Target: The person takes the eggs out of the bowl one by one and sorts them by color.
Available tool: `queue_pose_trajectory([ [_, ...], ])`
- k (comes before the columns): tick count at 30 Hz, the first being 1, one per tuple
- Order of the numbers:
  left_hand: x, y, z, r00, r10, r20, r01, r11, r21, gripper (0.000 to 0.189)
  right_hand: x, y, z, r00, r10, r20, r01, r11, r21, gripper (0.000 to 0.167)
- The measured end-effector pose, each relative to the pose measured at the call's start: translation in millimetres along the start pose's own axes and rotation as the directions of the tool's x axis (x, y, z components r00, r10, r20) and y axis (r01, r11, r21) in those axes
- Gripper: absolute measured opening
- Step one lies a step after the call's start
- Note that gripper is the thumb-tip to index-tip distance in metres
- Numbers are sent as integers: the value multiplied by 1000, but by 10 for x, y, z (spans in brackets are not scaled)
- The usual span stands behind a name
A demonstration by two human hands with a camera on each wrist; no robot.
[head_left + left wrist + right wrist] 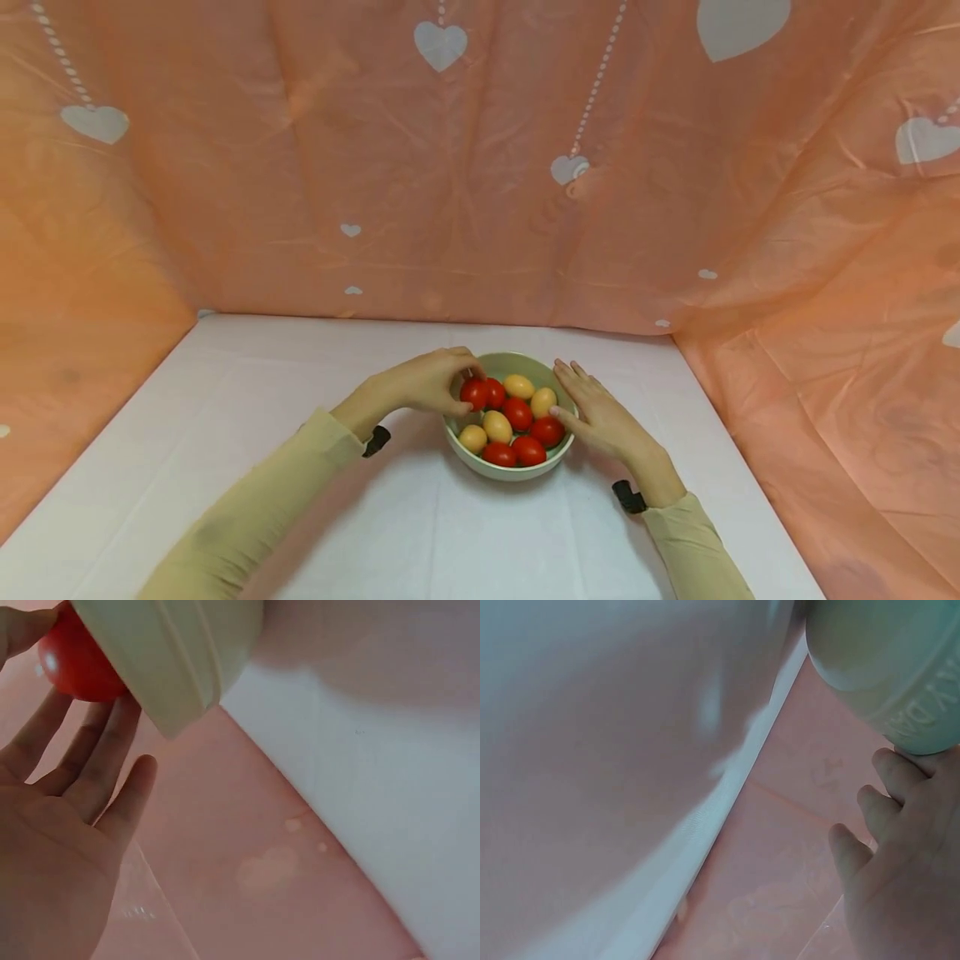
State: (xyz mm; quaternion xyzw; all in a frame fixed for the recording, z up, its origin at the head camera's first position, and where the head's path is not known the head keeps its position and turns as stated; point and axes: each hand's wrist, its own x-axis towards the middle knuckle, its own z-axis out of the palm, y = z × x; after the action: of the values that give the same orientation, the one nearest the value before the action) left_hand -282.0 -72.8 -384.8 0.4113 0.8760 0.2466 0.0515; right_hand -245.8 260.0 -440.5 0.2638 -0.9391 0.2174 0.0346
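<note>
My left hand (431, 383) reaches over the left rim of a pale green bowl (510, 473). Its thumb and fingers pinch a glossy red tomato (79, 656) at the bowl's left side. Several more red tomatoes (529, 451) and a few beige eggs (497, 427) lie together in the bowl. On the opposite side, my right hand (603, 419) lies along the right rim with fingers extended and its thumb over the edge. From the right wrist, the hand's fingers (900, 776) show against the outside of the bowl, which bears raised lettering.
The bowl stands on a white-covered table (360, 533), toward its far side. Orange-pink cloth with hearts (465, 242) hangs behind and at both sides. Dark wrist devices (628, 497) sit at both cuffs.
</note>
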Motion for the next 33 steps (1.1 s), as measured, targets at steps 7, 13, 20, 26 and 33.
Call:
queue_pose_trajectory([
  [7,-176,-83,30,977,32,-209,-60,990,-125,42,4,-6,7,1000,-9,-11,9,1000,-4,74],
  [13,-376,-192,37,941,15,-339,-67,987,-145,44,1,-7,15,1000,-13,-9,13,1000,-3,74],
  [20,-656,-357,-19,919,-83,-386,6,980,-197,45,-2,-4,23,1000,-9,-12,9,1000,-8,74],
  [26,-916,-536,-92,909,-135,-395,65,980,-187,47,-11,-33,4,1000,-4,-12,4,1000,-4,74],
  [33,-1272,-759,-204,902,-233,-364,184,969,-165,47,-3,-35,7,1000,-3,-10,3,1000,1,74],
])
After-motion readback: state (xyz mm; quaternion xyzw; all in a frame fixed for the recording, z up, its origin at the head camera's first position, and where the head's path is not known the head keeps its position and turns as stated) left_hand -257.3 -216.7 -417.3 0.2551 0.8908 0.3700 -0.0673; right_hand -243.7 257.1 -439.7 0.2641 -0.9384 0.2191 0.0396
